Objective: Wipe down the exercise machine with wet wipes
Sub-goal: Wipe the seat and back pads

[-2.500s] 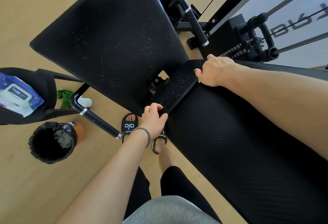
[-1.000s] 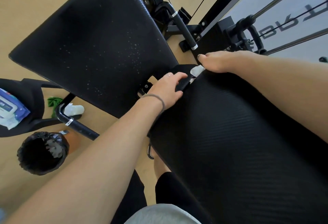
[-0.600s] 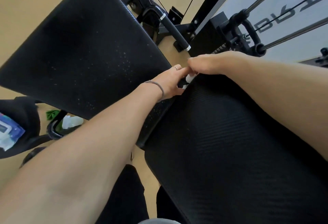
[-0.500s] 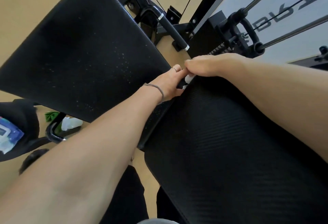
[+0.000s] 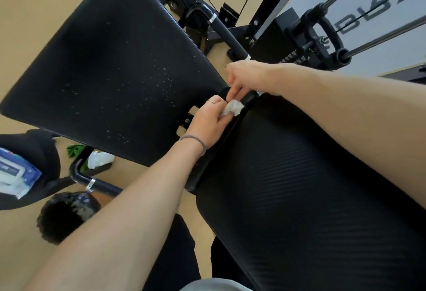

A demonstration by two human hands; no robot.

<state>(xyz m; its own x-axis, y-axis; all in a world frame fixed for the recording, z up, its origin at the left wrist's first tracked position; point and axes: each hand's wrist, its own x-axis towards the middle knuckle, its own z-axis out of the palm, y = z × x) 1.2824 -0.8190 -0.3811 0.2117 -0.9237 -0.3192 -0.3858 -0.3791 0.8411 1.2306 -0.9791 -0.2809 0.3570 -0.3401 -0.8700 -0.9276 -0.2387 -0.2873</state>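
The exercise machine has a large speckled black pad point(image 5: 115, 71) on the left and a ribbed black seat pad point(image 5: 299, 198) on the right, with a narrow black pad point(image 5: 207, 164) between them. A crumpled white wet wipe point(image 5: 232, 109) sits at the top of that gap. My left hand point(image 5: 207, 121) grips the wipe with curled fingers. My right hand point(image 5: 244, 78) comes in from the right, and its straight fingertips touch the top of the wipe.
A blue pack of wet wipes point(image 5: 13, 175) lies on a black seat at the left edge. Below it stands a black-lined bin point(image 5: 62, 214). A used wipe point(image 5: 99, 159) and a green cloth point(image 5: 75, 150) lie on the floor beside a black handle bar point(image 5: 96, 183). Cable handles point(image 5: 322, 35) hang upper right.
My left hand slid up the narrow pad to meet my right hand at the gap. The wipe, earlier under my right hand, now sits in my left hand's fingers.
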